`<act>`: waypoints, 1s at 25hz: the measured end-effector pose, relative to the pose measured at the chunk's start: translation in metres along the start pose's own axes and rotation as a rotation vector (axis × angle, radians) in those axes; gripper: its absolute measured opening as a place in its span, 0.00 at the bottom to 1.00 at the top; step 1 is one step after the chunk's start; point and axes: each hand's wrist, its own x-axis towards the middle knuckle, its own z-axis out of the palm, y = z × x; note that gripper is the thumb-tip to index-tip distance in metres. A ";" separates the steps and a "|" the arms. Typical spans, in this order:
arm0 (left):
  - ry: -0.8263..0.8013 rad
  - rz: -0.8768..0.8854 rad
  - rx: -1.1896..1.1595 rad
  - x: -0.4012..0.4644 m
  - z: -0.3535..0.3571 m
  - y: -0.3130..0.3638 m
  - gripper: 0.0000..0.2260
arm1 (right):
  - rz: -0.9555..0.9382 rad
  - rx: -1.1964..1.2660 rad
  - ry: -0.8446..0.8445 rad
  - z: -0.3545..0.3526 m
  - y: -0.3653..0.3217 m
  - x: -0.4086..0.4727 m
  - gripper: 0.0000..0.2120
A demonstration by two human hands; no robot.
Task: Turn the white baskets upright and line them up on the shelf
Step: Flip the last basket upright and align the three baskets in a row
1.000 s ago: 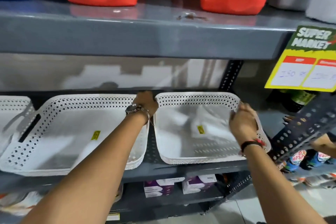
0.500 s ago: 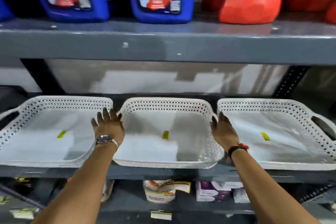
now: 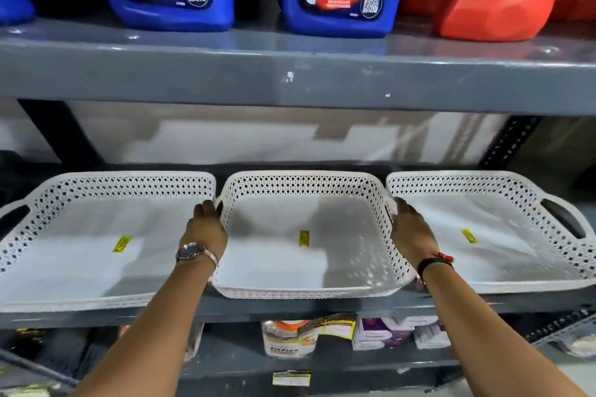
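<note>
Three white baskets sit upright in a row on a grey shelf (image 3: pixel 290 304), and the left hand (image 3: pixel 206 229) and right hand (image 3: pixel 412 232), fingers loosely curled, grip opposite side walls of the middle basket (image 3: pixel 306 267), between the left basket (image 3: pixel 80 251) and right basket (image 3: pixel 503 235).

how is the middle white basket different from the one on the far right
The middle basket is held at both sides by the left hand and right hand; the right basket is gripped by neither. The right basket shows an open handle slot; the middle basket's are covered. Both sit upright, white, perforated, yellow-stickered.
</note>
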 end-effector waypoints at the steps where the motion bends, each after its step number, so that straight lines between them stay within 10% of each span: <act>1: 0.009 -0.022 -0.028 0.003 0.000 0.001 0.18 | -0.017 -0.015 0.008 0.000 0.002 0.001 0.22; 25: -0.007 0.034 -0.047 0.059 0.017 0.014 0.29 | -0.126 -0.013 0.001 0.013 -0.002 0.062 0.31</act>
